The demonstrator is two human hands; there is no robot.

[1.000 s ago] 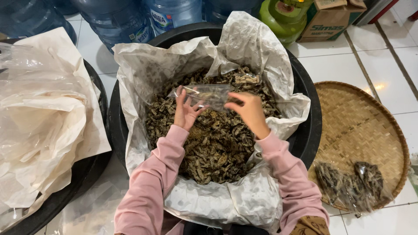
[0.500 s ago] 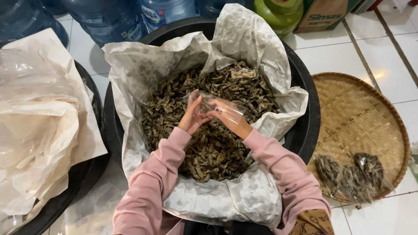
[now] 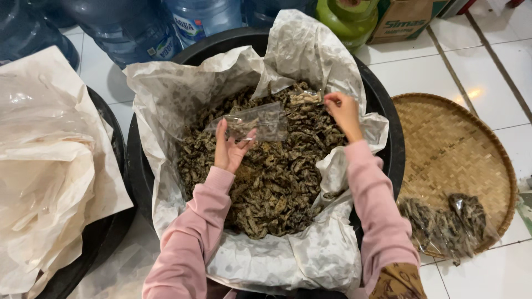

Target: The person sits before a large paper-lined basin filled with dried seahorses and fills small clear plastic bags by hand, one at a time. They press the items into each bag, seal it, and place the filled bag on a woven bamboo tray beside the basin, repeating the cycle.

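Observation:
A large black tub (image 3: 388, 133) lined with crumpled white paper (image 3: 310, 61) holds a heap of dark dried pieces (image 3: 271, 177). My left hand (image 3: 230, 148) holds a small clear plastic bag (image 3: 252, 123) above the heap, with a few dried pieces inside it. My right hand (image 3: 342, 112) is at the far right of the heap, fingers pinched on a few pale dried pieces (image 3: 306, 98). Both arms wear pink sleeves.
A round woven tray (image 3: 451, 149) lies on the white tiled floor to the right, with two filled clear bags (image 3: 446, 221) on its near edge. A second black tub with paper and plastic (image 3: 50, 182) sits left. Blue water jugs (image 3: 138, 27), a green gas cylinder (image 3: 349, 16) and a cardboard box (image 3: 404, 19) stand behind.
My hands, close together at the bag before, have parted. The right hand moved to the far right of the heap and pinched some pieces; the left keeps the bag.

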